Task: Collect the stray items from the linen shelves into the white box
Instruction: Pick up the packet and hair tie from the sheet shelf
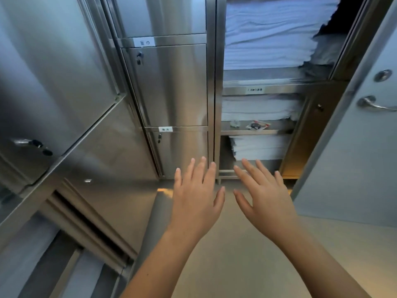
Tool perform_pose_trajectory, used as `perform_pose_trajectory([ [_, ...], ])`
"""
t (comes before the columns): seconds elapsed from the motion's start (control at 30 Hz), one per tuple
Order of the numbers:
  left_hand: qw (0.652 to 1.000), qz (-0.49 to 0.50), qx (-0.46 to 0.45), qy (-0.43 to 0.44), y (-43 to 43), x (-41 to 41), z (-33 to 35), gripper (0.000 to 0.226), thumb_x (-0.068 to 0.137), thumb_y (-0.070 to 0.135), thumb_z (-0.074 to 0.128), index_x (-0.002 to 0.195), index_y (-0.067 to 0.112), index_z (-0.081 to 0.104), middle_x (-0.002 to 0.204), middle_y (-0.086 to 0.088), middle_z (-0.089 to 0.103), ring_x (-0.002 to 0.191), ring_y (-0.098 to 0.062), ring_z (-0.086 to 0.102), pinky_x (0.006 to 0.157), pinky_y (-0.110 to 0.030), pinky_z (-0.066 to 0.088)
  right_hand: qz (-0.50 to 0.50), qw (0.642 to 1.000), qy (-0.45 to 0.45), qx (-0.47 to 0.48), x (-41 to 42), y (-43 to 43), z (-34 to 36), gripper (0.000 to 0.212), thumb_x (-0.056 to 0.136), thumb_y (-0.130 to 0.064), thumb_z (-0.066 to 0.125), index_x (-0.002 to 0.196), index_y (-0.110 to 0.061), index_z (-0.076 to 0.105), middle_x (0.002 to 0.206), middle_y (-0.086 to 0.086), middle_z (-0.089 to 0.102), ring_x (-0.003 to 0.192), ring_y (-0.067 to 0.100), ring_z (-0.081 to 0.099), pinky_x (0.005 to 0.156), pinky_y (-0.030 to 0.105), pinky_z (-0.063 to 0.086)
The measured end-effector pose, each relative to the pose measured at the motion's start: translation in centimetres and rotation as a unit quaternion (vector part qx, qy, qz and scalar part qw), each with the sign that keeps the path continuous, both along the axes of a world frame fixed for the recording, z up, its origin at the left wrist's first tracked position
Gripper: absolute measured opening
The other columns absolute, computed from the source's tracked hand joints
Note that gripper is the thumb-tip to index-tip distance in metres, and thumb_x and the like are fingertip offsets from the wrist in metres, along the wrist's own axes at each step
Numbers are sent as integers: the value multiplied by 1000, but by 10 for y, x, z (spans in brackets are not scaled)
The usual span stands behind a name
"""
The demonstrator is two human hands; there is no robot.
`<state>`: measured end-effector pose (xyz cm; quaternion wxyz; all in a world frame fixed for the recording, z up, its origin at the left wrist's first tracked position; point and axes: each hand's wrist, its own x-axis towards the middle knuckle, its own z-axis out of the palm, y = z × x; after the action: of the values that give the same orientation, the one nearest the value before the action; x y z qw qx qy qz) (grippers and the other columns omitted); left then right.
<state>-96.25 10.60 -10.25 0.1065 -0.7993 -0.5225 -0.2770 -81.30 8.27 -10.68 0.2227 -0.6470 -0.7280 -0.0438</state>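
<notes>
Open steel linen shelves (255,132) stand ahead on the right, stacked with folded white linen (266,35). On the front lip of the middle shelf lie two stray items: a small crumpled clear wrapper (234,123) and a red-and-white packet with a dark centre (257,125). My left hand (196,196) and my right hand (263,195) are stretched out side by side below those shelves, palms down, fingers straight and spread, holding nothing. No white box is in view.
Closed stainless cabinet doors (171,84) with small locks fill the left and centre. A swung-open steel door (53,87) juts out at far left. A pale door with a lever handle (369,104) stands open on the right. Beige floor (236,265) lies below.
</notes>
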Motion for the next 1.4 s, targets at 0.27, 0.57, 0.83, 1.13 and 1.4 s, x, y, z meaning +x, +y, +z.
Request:
perform_pose_trajectory([
  [0.27,998,-69,-11,-11,46,30,-6,49,71,22,78,114,3,64,120,-19,62,113,-37,57,88,-61,42,-69,998,0,14,23,27,-2,50,78,-21,73,125,-11,58,132,12,54,124,38,47,94,62,36],
  [0.57,996,-83,-28,-18,129,110,-22,47,74,19,76,116,2,62,122,-20,60,116,-38,54,91,-63,38,-94,995,12,22,100,106,-9,49,74,-17,76,120,-8,61,129,16,56,120,40,50,90,65,38],
  [0.83,995,-87,-38,-24,222,207,-18,46,76,18,73,118,2,60,124,-20,58,119,-39,52,95,-62,34,-91,995,5,-29,202,199,-8,53,92,-35,50,141,-22,36,152,2,26,142,25,17,112,50,13],
  [1.13,995,-87,-45,-20,298,257,-26,45,76,16,73,117,2,61,122,-19,60,118,-37,53,94,-60,35,-77,994,-2,-83,254,280,-11,54,95,-38,41,145,-26,25,155,-2,16,143,21,7,113,47,6],
  [1.4,991,-113,-66,-23,382,268,-40,43,78,14,70,118,1,60,124,-18,59,121,-37,50,98,-60,30,-96,993,-1,-65,266,359,-26,53,93,-34,49,142,-22,34,152,2,28,141,24,17,112,50,11],
])
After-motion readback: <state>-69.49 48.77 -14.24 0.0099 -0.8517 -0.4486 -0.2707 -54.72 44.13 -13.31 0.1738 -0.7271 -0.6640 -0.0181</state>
